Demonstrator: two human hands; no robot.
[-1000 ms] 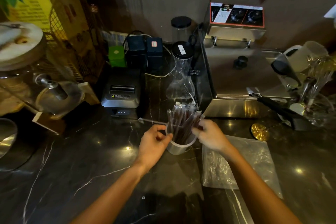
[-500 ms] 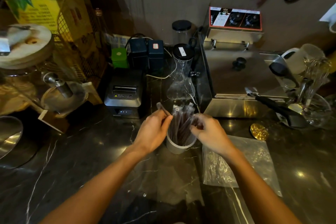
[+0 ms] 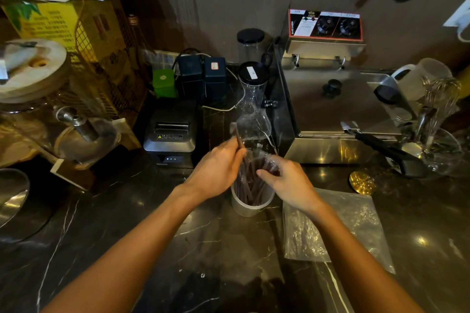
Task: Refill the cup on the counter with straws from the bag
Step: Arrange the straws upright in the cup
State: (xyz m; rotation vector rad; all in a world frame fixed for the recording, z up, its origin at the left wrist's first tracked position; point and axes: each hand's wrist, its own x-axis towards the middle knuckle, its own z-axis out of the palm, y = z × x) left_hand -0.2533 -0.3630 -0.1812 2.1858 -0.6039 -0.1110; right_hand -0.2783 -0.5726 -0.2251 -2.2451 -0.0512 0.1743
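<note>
A pale plastic cup (image 3: 250, 204) stands on the dark marble counter, packed with dark wrapped straws (image 3: 250, 183). My left hand (image 3: 216, 173) is at the cup's upper left, pinching one straw (image 3: 237, 136) whose end sticks up above my fingers. On the cup's right side my right hand (image 3: 288, 181) has its fingers curled around the tops of the straws. A clear plastic bag (image 3: 356, 223) lies flat on the counter to the right of the cup, partly under my right forearm.
Behind the cup stands a glass carafe (image 3: 253, 112) with a black lid. A steel fryer (image 3: 338, 109) is at the back right, a receipt printer (image 3: 171, 134) at the back left, a glass dispenser (image 3: 38, 109) far left. Utensils and a glass bowl (image 3: 442, 152) sit at right.
My left hand picked a single straw off the counter and brought it up to the cup. My right hand closed in around the straw tops.
</note>
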